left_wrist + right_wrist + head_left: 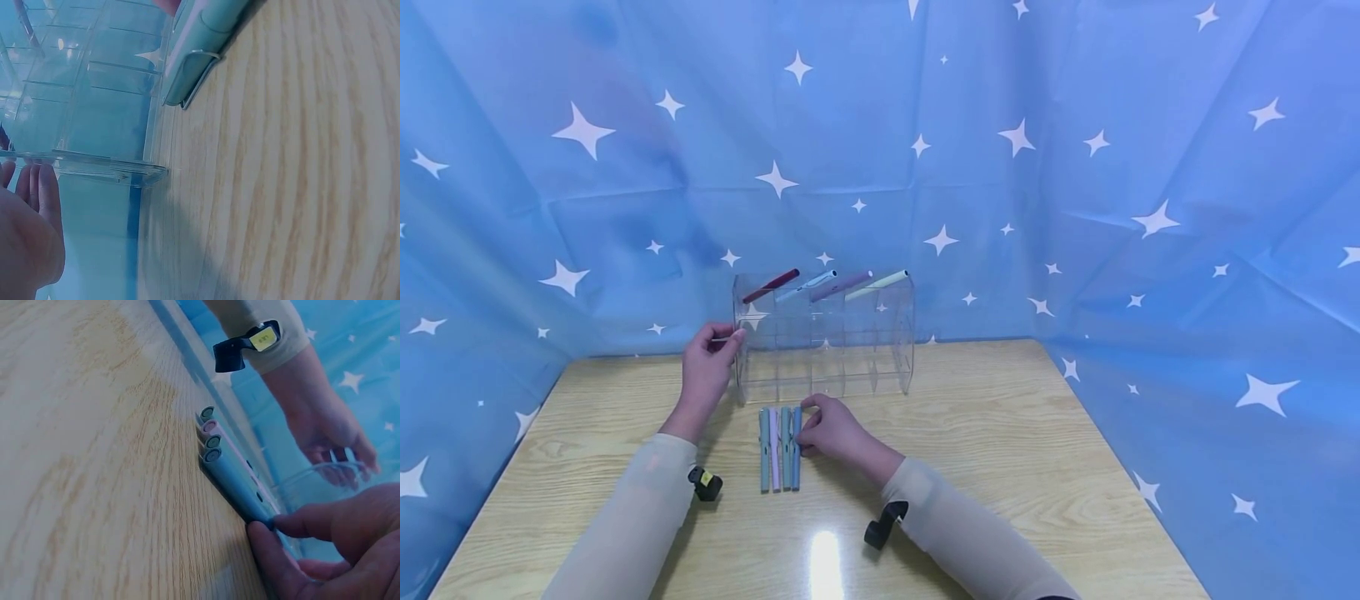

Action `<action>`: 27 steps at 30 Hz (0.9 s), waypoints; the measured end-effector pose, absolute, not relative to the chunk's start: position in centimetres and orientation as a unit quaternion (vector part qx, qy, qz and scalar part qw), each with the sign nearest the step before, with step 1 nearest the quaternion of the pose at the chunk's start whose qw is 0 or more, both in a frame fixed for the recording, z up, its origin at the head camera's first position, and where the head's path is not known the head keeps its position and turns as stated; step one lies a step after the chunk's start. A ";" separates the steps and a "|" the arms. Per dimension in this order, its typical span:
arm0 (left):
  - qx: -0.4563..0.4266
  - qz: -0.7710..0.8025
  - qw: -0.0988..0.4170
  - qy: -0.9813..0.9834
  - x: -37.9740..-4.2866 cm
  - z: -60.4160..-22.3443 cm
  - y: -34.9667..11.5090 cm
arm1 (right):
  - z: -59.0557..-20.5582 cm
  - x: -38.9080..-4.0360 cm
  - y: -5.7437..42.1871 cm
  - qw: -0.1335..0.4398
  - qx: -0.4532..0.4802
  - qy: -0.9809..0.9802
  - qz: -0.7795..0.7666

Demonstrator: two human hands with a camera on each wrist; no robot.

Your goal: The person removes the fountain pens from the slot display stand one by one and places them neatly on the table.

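Four-sided and see-through, a clear pen rack [827, 342] stands at the back of the table. My left hand [709, 367] grips its left side wall, thumb at the front edge. In front of the rack lies a side-by-side row of pens: a teal pen [764, 454], a lilac pen [776, 467], a green pen [786, 458] and, rightmost, a blue pen [796, 471]. With thumb and index finger, my right hand [838, 433] pinches the blue pen near its far end. The right wrist view shows this pinch, with the blue pen [234, 481] alongside the others.
Across the rack's top lie a dark red pen [771, 285], a light blue pen [807, 286], a purple pen [842, 286] and a light green pen [877, 285], all slanted. A blue star-patterned curtain [865, 125] hangs behind the wooden table [1000, 433] and along its sides.
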State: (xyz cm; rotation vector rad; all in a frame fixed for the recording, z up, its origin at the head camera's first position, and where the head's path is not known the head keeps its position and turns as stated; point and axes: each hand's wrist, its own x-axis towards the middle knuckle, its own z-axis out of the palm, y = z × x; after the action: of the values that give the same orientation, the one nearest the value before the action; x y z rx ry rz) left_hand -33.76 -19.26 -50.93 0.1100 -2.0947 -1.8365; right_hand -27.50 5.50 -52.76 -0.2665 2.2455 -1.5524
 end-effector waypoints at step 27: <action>0.028 -0.645 0.185 -0.741 -33.7 -51.1 -19.2 | -52.5 -27.3 6.9 0.193 -0.117 0.781 -0.582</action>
State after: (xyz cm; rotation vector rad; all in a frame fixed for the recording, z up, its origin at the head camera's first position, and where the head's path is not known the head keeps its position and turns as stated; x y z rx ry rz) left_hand -33.73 -19.20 -51.08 0.0785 -2.0874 -1.8180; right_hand -27.33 6.94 -52.47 -0.3273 2.1923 -1.6327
